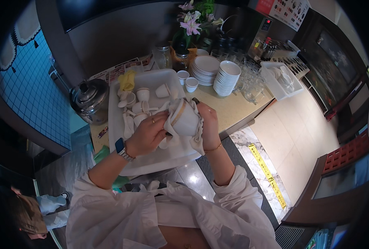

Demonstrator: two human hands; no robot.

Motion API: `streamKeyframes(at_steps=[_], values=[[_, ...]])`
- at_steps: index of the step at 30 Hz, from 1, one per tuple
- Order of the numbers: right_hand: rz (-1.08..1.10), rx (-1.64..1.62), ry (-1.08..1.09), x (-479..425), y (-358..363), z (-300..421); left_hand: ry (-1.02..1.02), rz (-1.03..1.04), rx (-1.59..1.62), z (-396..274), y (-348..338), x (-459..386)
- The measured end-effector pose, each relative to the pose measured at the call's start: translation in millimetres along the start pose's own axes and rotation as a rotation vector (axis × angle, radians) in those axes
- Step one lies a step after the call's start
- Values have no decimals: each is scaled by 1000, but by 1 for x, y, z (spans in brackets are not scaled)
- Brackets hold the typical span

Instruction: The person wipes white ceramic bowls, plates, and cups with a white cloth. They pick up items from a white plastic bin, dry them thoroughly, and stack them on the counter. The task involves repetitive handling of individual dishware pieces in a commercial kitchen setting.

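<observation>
A white bowl with a gold band is tilted on its side between my hands, with a pale cloth wrapped partly around it. My left hand grips the cloth and the bowl's rim side. Around the base side, my right hand holds the bunched cloth against the bowl. Both are above a white plastic tub. Small white cups and white spoons lie in the tub, and a yellow cloth hangs at its far left corner.
Stacked plates, stacked bowls, two small cups and glass mugs stand on the counter behind the tub. A steel kettle is at the left. A white bin of spoons overhangs the right end. Another person is at lower left.
</observation>
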State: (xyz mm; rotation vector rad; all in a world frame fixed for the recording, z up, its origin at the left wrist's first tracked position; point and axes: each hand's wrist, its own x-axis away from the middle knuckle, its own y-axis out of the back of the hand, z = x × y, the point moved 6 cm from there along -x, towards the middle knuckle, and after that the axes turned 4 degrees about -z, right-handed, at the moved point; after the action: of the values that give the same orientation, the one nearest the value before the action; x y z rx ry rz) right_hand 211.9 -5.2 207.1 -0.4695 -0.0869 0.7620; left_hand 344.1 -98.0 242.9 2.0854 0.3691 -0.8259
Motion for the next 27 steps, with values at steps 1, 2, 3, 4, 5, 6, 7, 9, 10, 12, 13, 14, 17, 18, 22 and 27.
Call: streamKeyframes(at_steps=[1, 2, 3, 4, 5, 6, 7, 9, 10, 12, 13, 14, 17, 18, 22, 27], values=[[-51, 145, 109, 5, -1, 9, -12, 8, 40, -3, 0, -3], [-104, 270, 212, 14, -6, 19, 100, 30, 137, 0, -1, -3], [-156, 395, 314, 23, -11, 29, 212, 51, 234, 1, -3, -2], [-137, 584, 546, 31, -19, 41, 324, 71, 330, 4, -6, 1], [-114, 771, 778, 41, -29, 49, 380, 69, 448, 9, -10, 6], [-85, 955, 1011, 52, -40, 54, 436, 64, 564, 15, -15, 12], [-13, 1035, 1090, 58, -50, 55, 493, 59, 680, 19, -18, 16], [133, 1194, 1244, 70, -66, 53, 535, -27, 899, 15, -20, 16], [194, 1130, 1225, 67, -59, 50, 555, -68, 1009, 12, -21, 15], [170, 963, 1137, 59, -37, 50, 675, -183, 1121, 10, -23, 14], [160, 880, 1094, 55, -30, 48, 733, -244, 1175, 10, -24, 15], [48, 748, 1050, 52, -23, 46, 760, -260, 1223, 9, -26, 15], [-235, 391, 819, 47, -9, 28, 761, -258, 1282, 1, -37, 12], [-292, 284, 687, 45, -5, 18, 709, -232, 1229, -4, -41, 11], [-274, 300, 501, 34, 5, 8, 465, 107, 774, -28, -42, 0], [-82, 30, -10, 16, 12, -4, -95, 273, -76, -43, -47, -10]])
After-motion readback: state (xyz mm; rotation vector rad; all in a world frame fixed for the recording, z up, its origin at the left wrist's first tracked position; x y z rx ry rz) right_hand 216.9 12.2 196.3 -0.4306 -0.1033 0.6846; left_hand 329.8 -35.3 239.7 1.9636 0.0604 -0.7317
